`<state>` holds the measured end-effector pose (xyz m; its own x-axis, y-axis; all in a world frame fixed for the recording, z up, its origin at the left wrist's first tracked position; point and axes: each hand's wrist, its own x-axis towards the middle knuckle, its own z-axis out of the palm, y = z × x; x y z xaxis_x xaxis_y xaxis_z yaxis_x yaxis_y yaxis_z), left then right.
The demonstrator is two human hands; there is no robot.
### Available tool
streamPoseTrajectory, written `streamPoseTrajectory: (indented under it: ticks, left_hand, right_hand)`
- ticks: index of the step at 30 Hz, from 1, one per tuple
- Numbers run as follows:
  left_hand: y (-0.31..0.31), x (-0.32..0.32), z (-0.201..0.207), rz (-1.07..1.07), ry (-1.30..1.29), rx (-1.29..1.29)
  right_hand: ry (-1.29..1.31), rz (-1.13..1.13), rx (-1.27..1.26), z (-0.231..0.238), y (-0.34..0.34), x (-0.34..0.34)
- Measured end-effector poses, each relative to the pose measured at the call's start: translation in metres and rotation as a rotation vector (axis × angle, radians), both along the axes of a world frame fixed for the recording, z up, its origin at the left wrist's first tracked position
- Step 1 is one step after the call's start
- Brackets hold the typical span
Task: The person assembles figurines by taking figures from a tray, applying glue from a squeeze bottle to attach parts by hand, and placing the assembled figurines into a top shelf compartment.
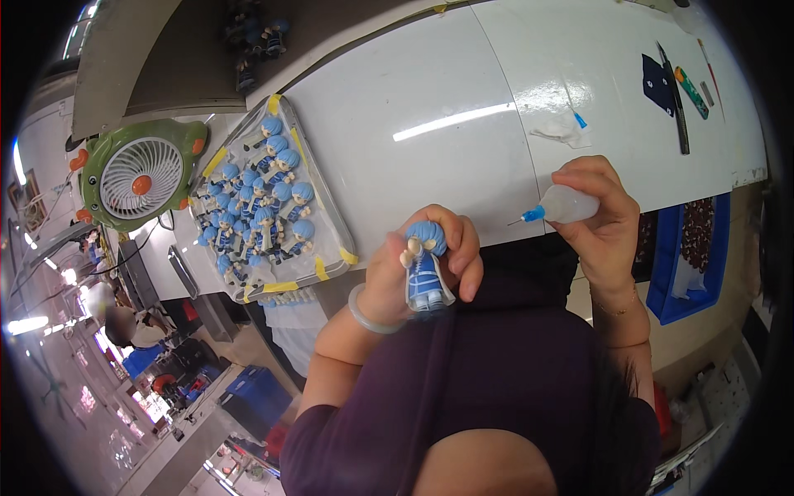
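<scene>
The person's dark purple shirt lies nearest the camera, along the lower edge. Ahead of it, the left grip is closed around a small blue-haired figure: the figure sits between the thumb on one side and the curled fingers on the other, its head pointing away from the person and its feet toward the shirt. A pale bangle circles that wrist. The right grip grasps a white squeeze bottle between thumb and fingers, its blue needle tip pointing toward the figure but well apart from it.

Beyond the left grip, a tray with yellow tape on its rim holds many similar blue-haired figures, and a green fan stands past it. On the white tabletop, a blue-ended needle piece rests by a tissue. Farther right lie a dark cloth, a long black tool and a green-and-orange cutter. Below the tabletop's edge sits a blue crate.
</scene>
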<state>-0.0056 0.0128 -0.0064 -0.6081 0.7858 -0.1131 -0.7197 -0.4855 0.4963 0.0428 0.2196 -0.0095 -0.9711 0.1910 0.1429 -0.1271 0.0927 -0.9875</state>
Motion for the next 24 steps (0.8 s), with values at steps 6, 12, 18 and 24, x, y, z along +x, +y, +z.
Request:
streamPoseTrajectory:
  ticks: [6,12,18,24]
  left_hand:
    - [-0.004,0.004,0.0,0.146,0.022,-0.101]
    - [-0.01,0.003,-0.008,0.102,0.168,-0.164]
    - [-0.009,0.0,0.016,-0.004,0.1,-0.177]
    - [-0.014,-0.004,0.007,0.114,0.752,-0.432]
  right_hand:
    - [-0.036,0.042,-0.084,-0.005,-0.003,-0.001]
    - [-0.124,0.105,-0.202,-0.005,-0.011,0.0]
    - [-0.16,0.122,-0.19,-0.006,-0.012,-0.001]
    - [-0.196,0.108,-0.219,-0.005,-0.011,0.0]
